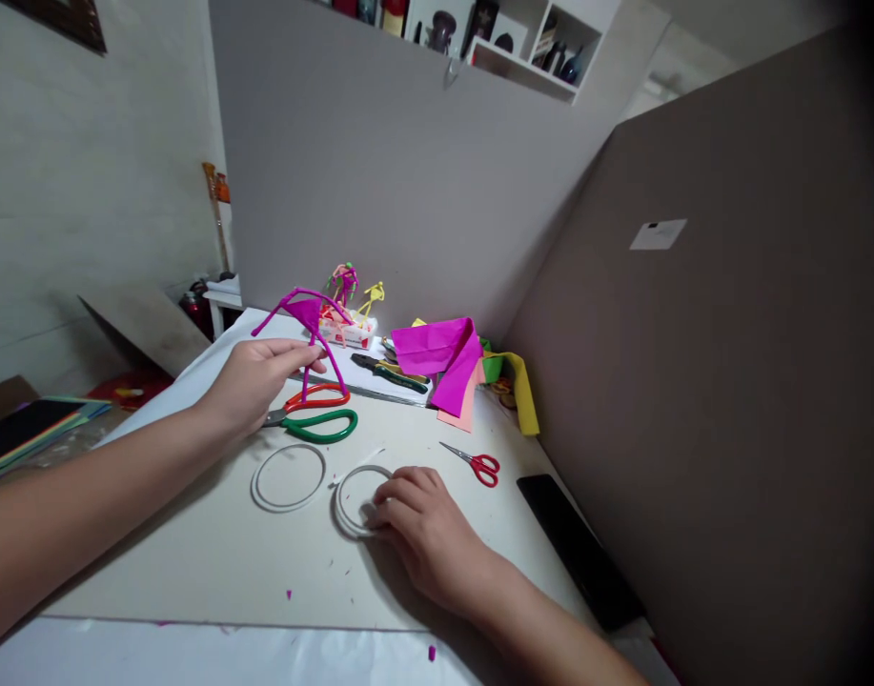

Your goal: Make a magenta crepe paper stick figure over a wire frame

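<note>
My left hand grips a magenta pipe-cleaner figure with a triangular magenta top, holding it upright by one leg. Just below that hand lie large scissors with green and orange-red handles. My right hand sits on the table, its fingers curled over a thin white ring. A matching white ring lies to the left of it, apart from both hands. A narrow white strip lies just above the gripped ring.
A white board covers the table. Behind it stand small pipe-cleaner figures, pliers and folded coloured paper. Small red scissors and a black phone lie to the right, beside a grey partition.
</note>
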`<state>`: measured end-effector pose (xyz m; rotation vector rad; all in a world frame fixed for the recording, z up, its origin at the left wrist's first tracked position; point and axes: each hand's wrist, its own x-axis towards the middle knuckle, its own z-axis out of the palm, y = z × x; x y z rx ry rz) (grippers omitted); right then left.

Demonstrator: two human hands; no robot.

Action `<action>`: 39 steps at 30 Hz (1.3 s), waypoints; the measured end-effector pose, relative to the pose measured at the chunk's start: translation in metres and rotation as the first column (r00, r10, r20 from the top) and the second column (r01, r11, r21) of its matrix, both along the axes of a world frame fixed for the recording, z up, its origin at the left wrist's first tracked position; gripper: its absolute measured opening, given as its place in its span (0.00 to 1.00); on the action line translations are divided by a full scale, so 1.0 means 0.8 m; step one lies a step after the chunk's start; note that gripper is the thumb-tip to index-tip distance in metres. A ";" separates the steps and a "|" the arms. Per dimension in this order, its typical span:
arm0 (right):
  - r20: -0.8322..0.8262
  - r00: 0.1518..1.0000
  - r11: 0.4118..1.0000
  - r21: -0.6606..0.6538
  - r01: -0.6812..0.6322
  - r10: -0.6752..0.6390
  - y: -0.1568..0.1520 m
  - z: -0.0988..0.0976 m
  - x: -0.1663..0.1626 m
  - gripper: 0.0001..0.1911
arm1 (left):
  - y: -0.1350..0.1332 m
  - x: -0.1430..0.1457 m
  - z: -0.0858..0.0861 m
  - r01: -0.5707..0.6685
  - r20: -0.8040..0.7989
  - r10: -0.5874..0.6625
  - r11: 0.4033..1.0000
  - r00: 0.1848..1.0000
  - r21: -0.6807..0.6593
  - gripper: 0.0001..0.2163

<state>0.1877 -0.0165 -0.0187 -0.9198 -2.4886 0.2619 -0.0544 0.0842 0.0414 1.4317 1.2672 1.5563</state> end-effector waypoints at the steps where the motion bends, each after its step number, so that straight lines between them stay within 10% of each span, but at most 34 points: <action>1: -0.046 0.999 1.000 0.002 -0.011 0.011 -0.003 0.006 0.002 0.09 | 0.003 -0.002 -0.001 -0.006 0.008 0.006 1.000 1.000 0.008 0.08; 6: -0.160 0.970 0.982 0.007 0.189 -0.185 0.017 0.029 0.021 0.04 | 0.013 -0.010 -0.004 -0.033 0.049 0.032 0.999 0.998 0.031 0.07; 14: -0.094 0.954 0.955 0.064 0.290 -0.283 0.122 -0.009 0.018 0.10 | 0.015 -0.010 -0.005 0.003 0.044 -0.002 1.000 0.999 -0.015 0.07; 22: -0.030 0.976 0.974 -0.072 -0.216 0.214 0.096 -0.016 -0.051 0.15 | 0.031 -0.012 -0.017 -0.030 0.029 0.031 0.999 0.999 -0.036 0.07; 31: -0.095 0.938 0.878 -0.331 -0.346 0.334 0.048 -0.004 0.008 0.26 | 0.033 -0.005 -0.024 0.047 0.007 -0.047 0.987 0.999 -0.157 0.07; 35: -0.104 0.989 0.944 -0.303 -0.131 0.104 0.057 -0.009 0.018 0.24 | 0.030 -0.002 -0.024 0.075 -0.002 -0.076 0.977 0.997 -0.199 0.09; 39: -0.031 0.989 0.934 -0.325 -0.149 0.147 0.028 -0.014 -0.009 0.35 | 0.022 -0.001 -0.015 0.081 -0.045 -0.090 0.981 0.995 -0.176 0.08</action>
